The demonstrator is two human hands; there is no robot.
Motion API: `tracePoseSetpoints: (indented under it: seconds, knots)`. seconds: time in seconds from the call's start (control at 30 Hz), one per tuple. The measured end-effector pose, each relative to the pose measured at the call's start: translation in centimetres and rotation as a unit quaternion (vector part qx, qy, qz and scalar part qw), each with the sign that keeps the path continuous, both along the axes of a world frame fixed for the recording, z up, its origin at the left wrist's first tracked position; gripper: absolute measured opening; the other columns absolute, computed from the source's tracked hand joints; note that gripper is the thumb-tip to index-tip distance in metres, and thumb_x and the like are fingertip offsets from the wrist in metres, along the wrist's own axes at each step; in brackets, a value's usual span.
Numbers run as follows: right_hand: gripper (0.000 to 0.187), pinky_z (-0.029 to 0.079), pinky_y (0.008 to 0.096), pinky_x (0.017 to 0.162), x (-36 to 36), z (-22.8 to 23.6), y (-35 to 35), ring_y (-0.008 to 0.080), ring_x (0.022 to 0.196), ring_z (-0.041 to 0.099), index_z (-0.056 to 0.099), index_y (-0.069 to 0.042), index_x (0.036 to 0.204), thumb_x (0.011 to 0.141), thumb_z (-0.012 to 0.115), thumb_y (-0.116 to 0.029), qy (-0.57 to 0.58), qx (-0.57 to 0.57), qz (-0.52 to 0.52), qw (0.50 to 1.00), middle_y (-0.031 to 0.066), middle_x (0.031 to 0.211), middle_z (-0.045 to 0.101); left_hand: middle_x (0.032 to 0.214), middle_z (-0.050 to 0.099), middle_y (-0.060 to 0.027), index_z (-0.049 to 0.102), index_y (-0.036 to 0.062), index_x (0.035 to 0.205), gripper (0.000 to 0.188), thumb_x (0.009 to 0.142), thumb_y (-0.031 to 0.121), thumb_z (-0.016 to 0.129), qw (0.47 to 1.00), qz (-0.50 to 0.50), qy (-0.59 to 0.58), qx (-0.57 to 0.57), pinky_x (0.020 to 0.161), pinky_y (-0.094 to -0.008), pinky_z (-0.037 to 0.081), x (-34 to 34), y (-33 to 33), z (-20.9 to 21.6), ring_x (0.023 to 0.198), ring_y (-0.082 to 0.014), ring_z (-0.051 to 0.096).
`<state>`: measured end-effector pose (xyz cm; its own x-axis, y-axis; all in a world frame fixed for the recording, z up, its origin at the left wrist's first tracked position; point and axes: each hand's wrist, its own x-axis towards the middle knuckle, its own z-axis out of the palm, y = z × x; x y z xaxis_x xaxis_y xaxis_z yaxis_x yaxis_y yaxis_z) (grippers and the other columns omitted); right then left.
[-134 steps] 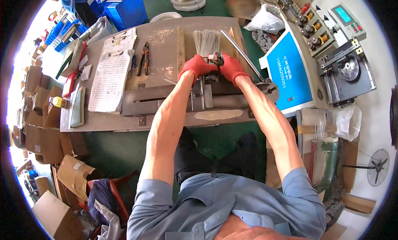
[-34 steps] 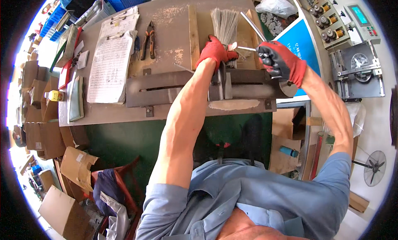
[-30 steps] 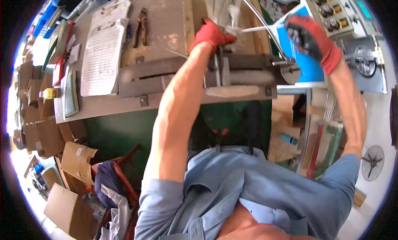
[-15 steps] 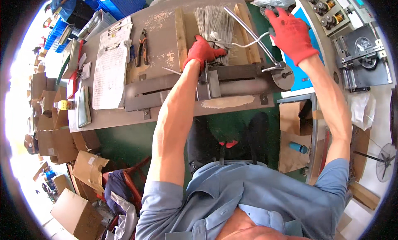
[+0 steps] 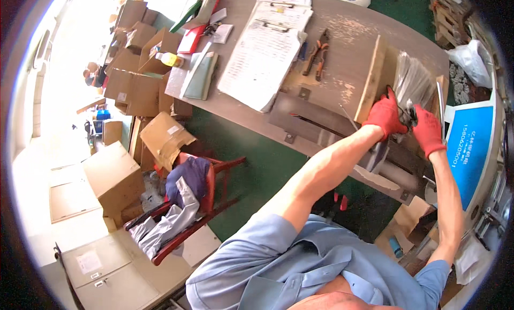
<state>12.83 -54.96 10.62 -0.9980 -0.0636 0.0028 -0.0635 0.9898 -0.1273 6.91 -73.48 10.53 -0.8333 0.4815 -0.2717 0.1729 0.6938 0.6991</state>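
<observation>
A bundle of thin grey wire-like strands [image 5: 415,77] lies on the bench, its near end between my gloved hands. My left hand [image 5: 386,116], in a red glove with dark fingertips, is closed around the near left side of the bundle. Against the right side is my right hand [image 5: 428,129], also red-gloved, its fingers drawn together at the bundle; what they pinch is hidden. A small pale piece of cord [image 5: 409,103] shows between the hands. One wooden strip [image 5: 371,80] stands left of the bundle. Beneath my left wrist, a grey metal fixture [image 5: 316,121] runs along the bench's near edge.
On the bench [image 5: 342,21] lie orange-handled pliers [image 5: 322,56] and clipboards with papers [image 5: 261,64]. A blue panel [image 5: 465,149] stands to the right. Cardboard boxes [image 5: 128,90] and a red chair with clothing [image 5: 206,203] are at the left.
The view has swung left, shifting the bench toward the right. My right hand has come in from the far right, where the white cord stretched toward it, and now meets the bundle beside my left hand.
</observation>
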Motion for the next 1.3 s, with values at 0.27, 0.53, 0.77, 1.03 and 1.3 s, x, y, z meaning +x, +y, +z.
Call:
tracePoseSetpoints:
  seconds: [0.27,0.53,0.77,1.03,1.3]
  knots:
    - [0.048,0.05,0.0463,0.083,-1.4,4.8,-2.6,0.0381,0.099,0.061,0.056,-0.006,0.121,0.075,0.068,-0.013,-0.081,0.022,-0.062,0.994,0.0195,0.108,0.061,0.126,0.046,-0.0341,0.003,-0.011,0.146,0.138,0.05,0.034,0.091,0.996,0.019,-0.082,-0.001,0.093,-0.042,0.048,-0.3,1.0,0.0,0.111,-0.0415,0.056]
    - [0.04,0.048,0.0461,0.09,-3.7,7.1,-6.0,0.0388,0.104,0.059,0.059,-0.008,0.121,0.084,0.059,-0.023,-0.116,0.027,-0.193,0.974,0.0203,0.117,0.06,0.146,0.029,-0.0273,-0.001,-0.0018,0.149,0.142,0.046,0.023,0.093,0.984,0.027,-0.175,0.018,0.103,-0.0413,0.043,-0.5,1.0,-0.2,0.127,-0.0407,0.044]
    - [0.042,0.047,0.0446,0.093,-3.7,7.4,-6.5,0.0377,0.108,0.058,0.058,-0.008,0.124,0.085,0.059,-0.024,-0.101,0.004,-0.225,0.969,0.0196,0.121,0.059,0.141,0.035,-0.029,0.003,-0.0038,0.149,0.14,0.045,0.028,0.093,0.99,0.03,-0.137,-0.001,0.103,-0.0413,0.042,-0.4,1.2,-0.4,0.126,-0.0418,0.044]
    - [0.038,0.047,0.0415,0.089,-3.9,8.9,-8.8,0.0344,0.103,0.059,0.06,-0.014,0.121,0.083,0.063,-0.019,-0.095,-0.126,-0.245,0.957,0.0148,0.109,0.065,0.137,0.041,-0.0283,0.005,-0.0035,0.149,0.13,0.055,0.032,0.087,0.994,0.051,-0.096,0.001,0.099,-0.0428,0.045,-0.1,1.4,-0.4,0.12,-0.042,0.049]
    - [0.035,0.051,0.0371,0.082,-5.7,11.1,-7.3,0.0306,0.093,0.067,0.064,-0.011,0.116,0.082,0.068,-0.02,-0.12,-0.271,-0.199,0.934,0.0159,0.102,0.069,0.136,0.041,-0.0293,0.0,0.0008,0.15,0.14,0.048,0.032,0.091,0.991,0.039,-0.127,-0.014,0.097,-0.0419,0.047,-0.8,0.8,1.0,0.121,-0.04,0.05]
